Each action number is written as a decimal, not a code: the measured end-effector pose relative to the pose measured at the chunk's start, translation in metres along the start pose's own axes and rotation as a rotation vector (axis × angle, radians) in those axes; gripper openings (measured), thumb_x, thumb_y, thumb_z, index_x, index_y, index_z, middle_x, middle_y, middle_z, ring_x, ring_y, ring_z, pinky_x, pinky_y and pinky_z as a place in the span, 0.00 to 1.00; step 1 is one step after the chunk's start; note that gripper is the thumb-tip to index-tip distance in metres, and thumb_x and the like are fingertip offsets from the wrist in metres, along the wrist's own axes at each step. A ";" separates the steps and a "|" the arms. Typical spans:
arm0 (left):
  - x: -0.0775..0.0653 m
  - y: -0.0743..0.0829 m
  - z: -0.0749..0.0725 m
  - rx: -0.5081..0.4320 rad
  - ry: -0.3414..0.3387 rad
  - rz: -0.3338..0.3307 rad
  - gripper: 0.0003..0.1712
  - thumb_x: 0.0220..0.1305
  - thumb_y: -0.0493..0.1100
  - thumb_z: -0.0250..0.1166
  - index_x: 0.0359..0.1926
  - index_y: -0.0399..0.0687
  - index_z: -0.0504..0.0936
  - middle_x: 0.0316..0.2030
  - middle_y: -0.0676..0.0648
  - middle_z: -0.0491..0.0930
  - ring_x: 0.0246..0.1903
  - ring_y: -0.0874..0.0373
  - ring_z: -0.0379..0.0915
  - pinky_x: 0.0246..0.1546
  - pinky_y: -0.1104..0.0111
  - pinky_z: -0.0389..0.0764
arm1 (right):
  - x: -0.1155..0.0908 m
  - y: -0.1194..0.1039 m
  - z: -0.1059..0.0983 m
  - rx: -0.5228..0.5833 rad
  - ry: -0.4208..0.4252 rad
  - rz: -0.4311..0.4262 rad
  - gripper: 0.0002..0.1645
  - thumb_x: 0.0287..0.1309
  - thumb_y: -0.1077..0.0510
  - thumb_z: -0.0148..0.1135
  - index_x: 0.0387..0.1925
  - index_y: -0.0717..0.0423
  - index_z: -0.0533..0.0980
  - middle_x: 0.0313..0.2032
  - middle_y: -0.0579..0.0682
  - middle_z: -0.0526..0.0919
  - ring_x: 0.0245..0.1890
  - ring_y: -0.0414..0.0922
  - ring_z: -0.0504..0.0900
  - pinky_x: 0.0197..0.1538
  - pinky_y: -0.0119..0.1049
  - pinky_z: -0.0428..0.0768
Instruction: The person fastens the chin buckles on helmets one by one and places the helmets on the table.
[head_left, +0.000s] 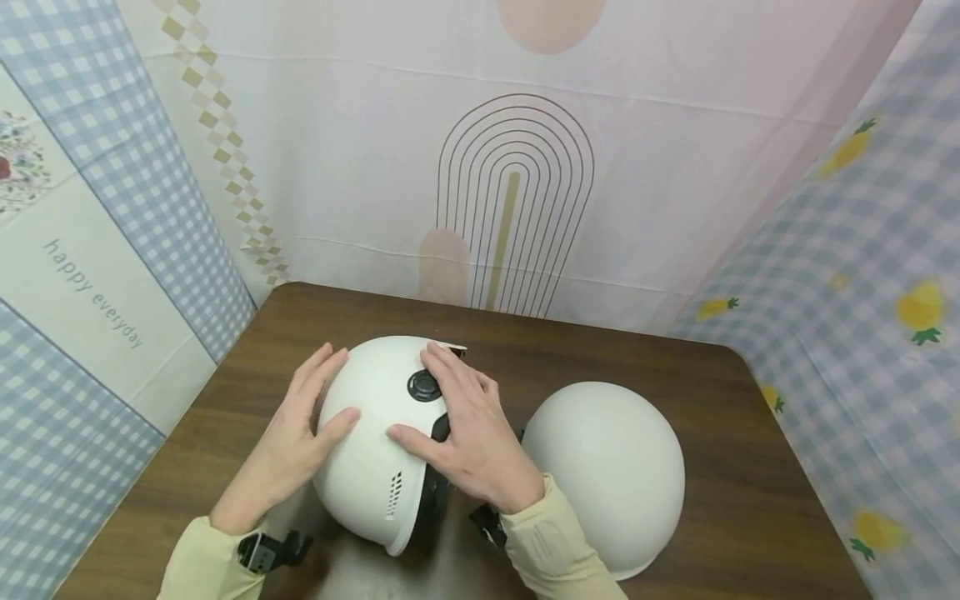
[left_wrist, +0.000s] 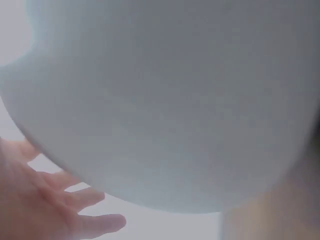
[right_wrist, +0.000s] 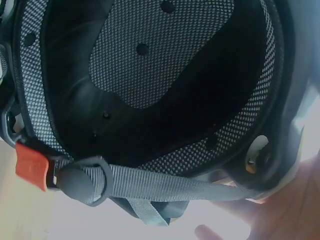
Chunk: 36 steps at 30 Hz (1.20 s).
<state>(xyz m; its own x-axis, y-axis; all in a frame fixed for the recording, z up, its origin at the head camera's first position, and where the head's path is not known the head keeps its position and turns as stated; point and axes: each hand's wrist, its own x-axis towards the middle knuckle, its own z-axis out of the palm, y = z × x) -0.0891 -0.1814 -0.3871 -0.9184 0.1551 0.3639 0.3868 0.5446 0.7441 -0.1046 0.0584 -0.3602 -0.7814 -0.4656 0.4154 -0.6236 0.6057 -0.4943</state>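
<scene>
A white helmet (head_left: 367, 433) with a round black fitting (head_left: 423, 386) and a patch of small vent slots is tilted on its side, its opening facing right. My left hand (head_left: 303, 417) lies along its left side, fingers extended and spread; the left wrist view shows the fingers (left_wrist: 85, 200) beside the smooth shell (left_wrist: 165, 110). Over the right side, near the rim, rests my right hand (head_left: 472, 429), thumb and fingers lying on the shell. In the right wrist view I see the dark padded inside (right_wrist: 150, 55), a grey chin strap (right_wrist: 165, 184) and its red buckle part (right_wrist: 31, 165).
A second white helmet (head_left: 607, 475) sits dome up to the right, close to my right forearm. Both helmets are on a dark wooden table (head_left: 720, 417). Printed cloth (head_left: 360, 167) hangs behind the table and at both sides.
</scene>
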 end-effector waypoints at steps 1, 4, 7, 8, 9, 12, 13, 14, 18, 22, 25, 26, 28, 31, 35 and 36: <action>0.003 0.004 -0.002 0.032 -0.010 0.030 0.39 0.65 0.47 0.63 0.74 0.57 0.58 0.74 0.44 0.48 0.72 0.39 0.43 0.59 0.32 0.53 | 0.000 0.000 0.000 -0.008 -0.002 -0.001 0.52 0.59 0.26 0.52 0.74 0.51 0.56 0.73 0.44 0.57 0.71 0.35 0.52 0.65 0.50 0.56; 0.013 0.018 -0.005 0.119 -0.050 0.156 0.38 0.65 0.49 0.65 0.73 0.52 0.61 0.74 0.44 0.51 0.73 0.41 0.39 0.64 0.36 0.46 | 0.001 -0.001 0.000 -0.029 -0.008 0.003 0.54 0.58 0.24 0.51 0.75 0.50 0.51 0.73 0.44 0.56 0.71 0.36 0.53 0.66 0.49 0.56; 0.021 0.032 -0.004 0.179 -0.108 0.292 0.34 0.66 0.48 0.64 0.70 0.49 0.65 0.72 0.44 0.57 0.73 0.44 0.42 0.68 0.42 0.40 | 0.001 -0.002 0.001 -0.038 -0.019 0.010 0.59 0.58 0.24 0.51 0.77 0.47 0.40 0.73 0.45 0.55 0.71 0.36 0.53 0.67 0.49 0.55; 0.024 0.036 -0.003 0.191 -0.134 0.320 0.33 0.67 0.48 0.63 0.70 0.49 0.66 0.72 0.45 0.58 0.73 0.45 0.44 0.68 0.43 0.40 | 0.000 -0.002 0.001 -0.039 -0.024 0.012 0.60 0.57 0.24 0.51 0.77 0.46 0.37 0.73 0.46 0.55 0.71 0.37 0.52 0.68 0.50 0.54; 0.026 0.040 -0.003 0.200 -0.164 0.336 0.32 0.68 0.49 0.62 0.70 0.49 0.66 0.71 0.45 0.59 0.73 0.47 0.45 0.69 0.45 0.39 | 0.000 -0.002 0.001 -0.038 -0.030 0.016 0.61 0.57 0.23 0.51 0.77 0.45 0.34 0.74 0.47 0.54 0.72 0.38 0.52 0.68 0.50 0.54; 0.030 0.048 -0.001 0.235 -0.237 0.345 0.32 0.70 0.53 0.60 0.70 0.50 0.66 0.70 0.46 0.61 0.72 0.48 0.49 0.69 0.45 0.37 | -0.001 -0.002 0.001 -0.042 -0.050 0.026 0.63 0.57 0.23 0.50 0.76 0.44 0.29 0.75 0.48 0.50 0.73 0.41 0.50 0.69 0.52 0.53; 0.030 0.049 0.000 0.246 -0.254 0.342 0.32 0.69 0.54 0.60 0.70 0.51 0.67 0.70 0.46 0.61 0.71 0.48 0.50 0.69 0.44 0.37 | -0.002 -0.002 0.001 -0.038 -0.057 0.031 0.63 0.57 0.23 0.50 0.76 0.44 0.28 0.75 0.48 0.49 0.73 0.41 0.48 0.69 0.52 0.52; 0.031 0.051 0.000 0.256 -0.268 0.337 0.33 0.68 0.55 0.60 0.70 0.51 0.67 0.70 0.45 0.61 0.71 0.48 0.51 0.68 0.43 0.37 | -0.002 -0.002 0.000 -0.036 -0.061 0.036 0.64 0.57 0.23 0.50 0.76 0.44 0.28 0.75 0.47 0.47 0.73 0.41 0.47 0.70 0.52 0.52; 0.031 0.053 0.002 0.288 -0.274 0.332 0.34 0.65 0.57 0.63 0.69 0.54 0.70 0.69 0.44 0.63 0.70 0.46 0.54 0.65 0.36 0.38 | -0.003 -0.003 -0.001 -0.027 -0.066 0.044 0.65 0.55 0.22 0.52 0.76 0.46 0.28 0.76 0.45 0.40 0.74 0.41 0.43 0.70 0.52 0.52; 0.032 0.054 0.002 0.280 -0.267 0.330 0.32 0.64 0.56 0.64 0.68 0.54 0.72 0.68 0.43 0.64 0.69 0.45 0.55 0.62 0.32 0.41 | -0.005 0.002 -0.003 0.036 -0.052 0.073 0.62 0.57 0.22 0.48 0.76 0.44 0.30 0.76 0.43 0.40 0.74 0.41 0.45 0.69 0.54 0.52; 0.033 0.054 0.002 0.259 -0.257 0.317 0.31 0.63 0.54 0.65 0.66 0.54 0.73 0.67 0.42 0.65 0.68 0.44 0.56 0.60 0.30 0.42 | -0.010 0.010 -0.002 0.130 -0.024 0.125 0.55 0.60 0.21 0.39 0.76 0.40 0.31 0.75 0.44 0.44 0.73 0.43 0.49 0.68 0.58 0.52; 0.033 0.055 0.002 0.252 -0.253 0.313 0.31 0.63 0.53 0.65 0.66 0.54 0.74 0.66 0.42 0.66 0.68 0.43 0.56 0.59 0.30 0.42 | -0.012 0.013 -0.001 0.161 -0.010 0.148 0.53 0.62 0.22 0.37 0.76 0.39 0.32 0.75 0.44 0.46 0.73 0.44 0.50 0.67 0.59 0.52; 0.033 0.055 0.002 0.240 -0.246 0.298 0.30 0.63 0.53 0.66 0.65 0.54 0.75 0.65 0.42 0.67 0.67 0.43 0.57 0.59 0.29 0.42 | -0.016 0.019 0.002 0.209 0.014 0.207 0.47 0.65 0.25 0.34 0.76 0.37 0.34 0.75 0.45 0.49 0.72 0.45 0.51 0.66 0.63 0.51; 0.033 0.055 0.001 0.238 -0.239 0.283 0.30 0.62 0.53 0.67 0.64 0.54 0.75 0.65 0.42 0.67 0.67 0.43 0.57 0.59 0.29 0.43 | -0.022 0.028 0.009 0.260 0.042 0.304 0.41 0.71 0.32 0.35 0.77 0.39 0.39 0.73 0.47 0.54 0.71 0.47 0.54 0.66 0.65 0.51; 0.032 0.055 -0.001 0.236 -0.236 0.265 0.31 0.61 0.53 0.68 0.64 0.53 0.75 0.65 0.41 0.67 0.67 0.43 0.57 0.60 0.30 0.42 | -0.028 0.036 0.021 0.280 0.028 0.423 0.39 0.73 0.35 0.34 0.76 0.46 0.45 0.70 0.54 0.59 0.69 0.55 0.60 0.64 0.64 0.57; 0.032 0.055 -0.001 0.232 -0.237 0.260 0.31 0.61 0.53 0.68 0.64 0.53 0.75 0.65 0.41 0.67 0.67 0.42 0.57 0.60 0.30 0.42 | -0.030 0.038 0.023 0.277 0.019 0.448 0.40 0.73 0.34 0.33 0.76 0.48 0.46 0.69 0.56 0.60 0.68 0.56 0.61 0.64 0.64 0.58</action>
<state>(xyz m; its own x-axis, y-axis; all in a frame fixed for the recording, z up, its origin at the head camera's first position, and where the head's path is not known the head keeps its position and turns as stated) -0.0970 -0.1471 -0.3336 -0.7968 0.4825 0.3638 0.6042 0.6291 0.4890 -0.1052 0.0799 -0.4090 -0.9738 -0.1872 0.1295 -0.2129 0.5482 -0.8088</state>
